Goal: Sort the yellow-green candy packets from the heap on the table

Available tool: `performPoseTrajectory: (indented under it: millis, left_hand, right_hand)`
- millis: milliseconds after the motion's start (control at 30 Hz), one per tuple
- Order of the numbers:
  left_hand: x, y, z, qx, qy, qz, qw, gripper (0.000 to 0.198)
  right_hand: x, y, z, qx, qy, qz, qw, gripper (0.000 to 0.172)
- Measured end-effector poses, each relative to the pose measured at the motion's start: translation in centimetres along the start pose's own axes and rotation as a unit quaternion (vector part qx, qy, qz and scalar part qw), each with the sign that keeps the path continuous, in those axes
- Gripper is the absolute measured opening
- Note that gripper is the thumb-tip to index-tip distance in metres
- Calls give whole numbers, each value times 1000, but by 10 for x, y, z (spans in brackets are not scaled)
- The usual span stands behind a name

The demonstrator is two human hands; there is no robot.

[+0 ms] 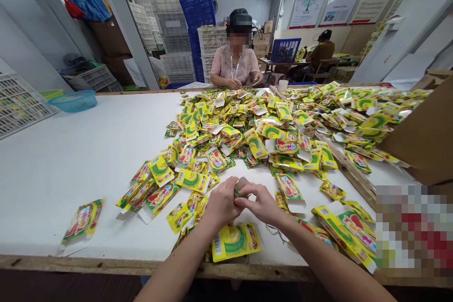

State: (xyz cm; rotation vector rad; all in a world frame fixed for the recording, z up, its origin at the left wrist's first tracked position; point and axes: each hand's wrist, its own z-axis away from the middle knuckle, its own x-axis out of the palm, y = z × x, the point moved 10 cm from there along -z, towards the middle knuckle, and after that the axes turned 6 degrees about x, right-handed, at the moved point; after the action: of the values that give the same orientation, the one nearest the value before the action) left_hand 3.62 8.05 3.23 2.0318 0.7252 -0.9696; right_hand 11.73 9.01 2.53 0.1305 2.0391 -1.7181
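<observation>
My left hand point(222, 200) wraps round a small green-and-yellow carton whose pale end flap point(242, 183) sticks up between my hands. My right hand point(262, 202) is closed, with fingers and thumb pinching at the same carton; most of it is hidden by my fingers. Just below my wrists lies a flat yellow carton point(235, 243) with a green melon-like picture. Yellow sachets point(179, 217) lie to the left of my left hand. Past my right hand, a printed carton point(290, 188) rests with its white flap open.
A large heap of cartons and sachets point(226, 127) spreads over the white table point(116, 146). A wooden strip point(348, 170) and a brown cardboard box point(424, 137) stand at right. At far left is a blue basin point(74, 101). A co-worker point(235, 63) sits opposite.
</observation>
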Motion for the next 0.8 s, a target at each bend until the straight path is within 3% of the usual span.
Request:
performPoseTrajectory:
  millis: [67, 133, 200, 267, 333, 433, 600, 667, 800]
  left_hand:
    - [-19, -1, -2, -5, 58, 17, 998, 49]
    - [-32, -12, -1, -55, 103, 82, 990, 57]
    - [-21, -27, 0, -123, 82, 223, 963, 56]
    - [1, -32, 2, -163, 40, 362, 917, 52]
    - [11, -32, 3, -172, 39, 430, 886, 51]
    - [8, -34, 4, -170, 78, 436, 880, 46]
    - [-2, -36, 5, -177, 104, 432, 878, 40]
    - [-3, -41, 6, -194, 124, 443, 866, 39]
    - [1, -42, 6, -197, 133, 468, 851, 41]
  right_hand:
    - [-17, 6, -2, 17, 50, -45, 998, 12]
    - [-38, 15, -4, 44, 112, -113, 986, 20]
    - [-51, 24, -5, 70, 141, -194, 968, 30]
    - [-48, 26, -7, 86, 107, -251, 958, 37]
    - [-35, 22, -8, 92, 38, -263, 960, 38]
    - [-19, 16, -6, 95, -36, -252, 962, 37]
    - [1, 17, -4, 114, -84, -257, 956, 35]
    - [2, 16, -5, 109, -56, -268, 956, 34]
    - [-19, 24, -4, 114, 97, -315, 937, 38]
